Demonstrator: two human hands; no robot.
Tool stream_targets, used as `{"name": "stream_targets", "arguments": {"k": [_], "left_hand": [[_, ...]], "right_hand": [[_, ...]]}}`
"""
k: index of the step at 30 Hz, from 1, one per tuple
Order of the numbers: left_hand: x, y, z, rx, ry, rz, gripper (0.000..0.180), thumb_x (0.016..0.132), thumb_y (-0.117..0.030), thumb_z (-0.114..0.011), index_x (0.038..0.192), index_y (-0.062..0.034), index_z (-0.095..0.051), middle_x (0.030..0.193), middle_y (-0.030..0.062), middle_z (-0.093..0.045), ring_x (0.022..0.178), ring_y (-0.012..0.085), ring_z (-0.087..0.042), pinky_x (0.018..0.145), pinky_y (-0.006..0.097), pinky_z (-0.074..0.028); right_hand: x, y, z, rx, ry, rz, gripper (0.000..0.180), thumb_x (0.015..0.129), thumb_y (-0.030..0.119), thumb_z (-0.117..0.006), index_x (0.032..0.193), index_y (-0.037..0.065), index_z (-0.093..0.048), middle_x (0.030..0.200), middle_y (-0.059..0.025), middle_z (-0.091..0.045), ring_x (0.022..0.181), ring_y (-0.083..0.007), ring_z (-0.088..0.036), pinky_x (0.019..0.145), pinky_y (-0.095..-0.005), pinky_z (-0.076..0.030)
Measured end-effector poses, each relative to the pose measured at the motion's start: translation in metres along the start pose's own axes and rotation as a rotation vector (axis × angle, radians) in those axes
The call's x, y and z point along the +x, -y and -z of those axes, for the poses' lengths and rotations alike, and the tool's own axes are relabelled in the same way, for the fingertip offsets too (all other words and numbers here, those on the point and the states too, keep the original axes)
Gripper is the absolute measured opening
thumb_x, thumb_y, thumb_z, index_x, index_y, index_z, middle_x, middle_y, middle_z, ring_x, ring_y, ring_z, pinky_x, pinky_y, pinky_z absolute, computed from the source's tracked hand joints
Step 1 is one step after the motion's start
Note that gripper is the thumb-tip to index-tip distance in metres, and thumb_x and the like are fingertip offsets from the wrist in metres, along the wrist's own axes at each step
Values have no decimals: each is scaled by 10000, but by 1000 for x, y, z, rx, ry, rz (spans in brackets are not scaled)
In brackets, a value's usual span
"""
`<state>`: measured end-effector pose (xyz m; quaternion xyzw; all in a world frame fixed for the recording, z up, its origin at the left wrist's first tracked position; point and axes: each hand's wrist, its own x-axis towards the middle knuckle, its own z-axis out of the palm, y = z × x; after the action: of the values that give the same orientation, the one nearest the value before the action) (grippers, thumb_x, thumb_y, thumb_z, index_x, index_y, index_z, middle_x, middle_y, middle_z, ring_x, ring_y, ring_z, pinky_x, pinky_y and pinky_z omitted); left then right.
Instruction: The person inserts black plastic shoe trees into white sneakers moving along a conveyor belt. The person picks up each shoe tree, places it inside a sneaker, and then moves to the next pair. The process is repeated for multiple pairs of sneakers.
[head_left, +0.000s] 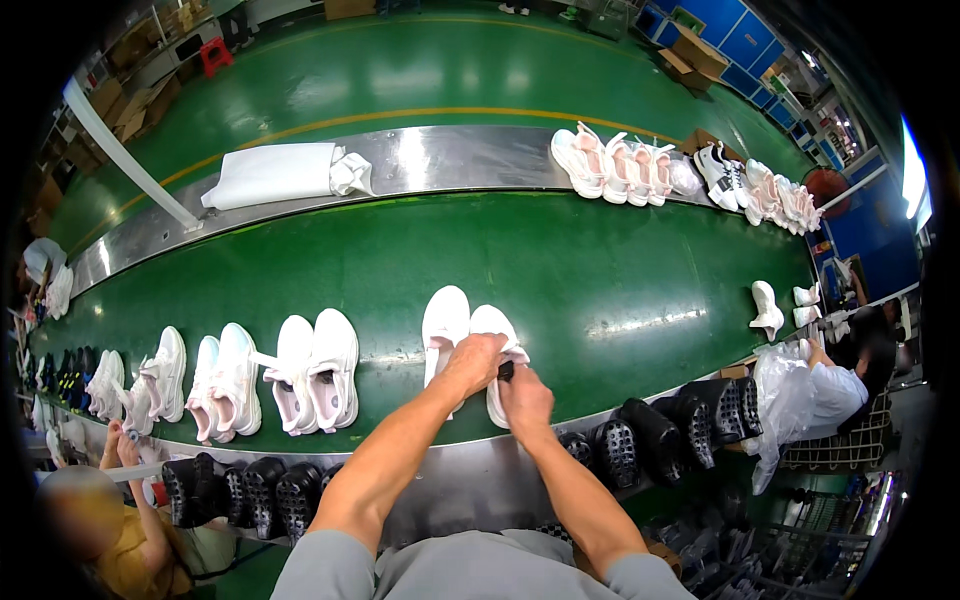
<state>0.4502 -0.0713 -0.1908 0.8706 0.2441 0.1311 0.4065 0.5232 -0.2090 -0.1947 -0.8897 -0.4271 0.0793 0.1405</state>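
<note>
Two white sneakers stand on the green conveyor belt in front of me, toes pointing away. My left hand (pixel 476 362) reaches across the left sneaker (pixel 445 318) and its curled fingers grip the opening of the right sneaker (pixel 492 322). Closed at that shoe's rear opening, my right hand (pixel 526 402) holds its side. Between my hands a small black piece (pixel 506 371) shows; most of it is hidden, and I cannot tell what it is. Left of them stands another pair of white sneakers (pixel 335 350) with pinkish linings.
More white shoes (pixel 238 365) line the belt leftward. Black studded shoe lasts (pixel 650 438) stand along the near metal edge. A white sheet bundle (pixel 270 175) and pink-white sneakers (pixel 578 165) lie on the far ledge. Co-workers sit at lower left (pixel 150 530) and right (pixel 835 395).
</note>
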Motion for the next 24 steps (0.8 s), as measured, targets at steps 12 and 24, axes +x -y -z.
{"name": "stream_targets", "arguments": {"k": [12,24], "left_hand": [[-11,-20,-30,282,-37,263,438,766,-157,-802,1095,5,-563,1061,211,-612,951,412,-681,785,474,-579],[-124,6,-47,558,-147,446,203,831,-66,-609,925,54,-742,1170,323,-608,1048,418,-616,874,461,-557]], "right_hand": [[21,-26,-12,77,3,-97,334,810,206,-792,996,-6,-613,935,-239,-692,860,-469,-682,753,-550,-542],[22,-45,-11,155,45,92,330,800,205,-799,1001,-25,-674,952,-264,-689,912,-470,-667,816,-523,-526]]}}
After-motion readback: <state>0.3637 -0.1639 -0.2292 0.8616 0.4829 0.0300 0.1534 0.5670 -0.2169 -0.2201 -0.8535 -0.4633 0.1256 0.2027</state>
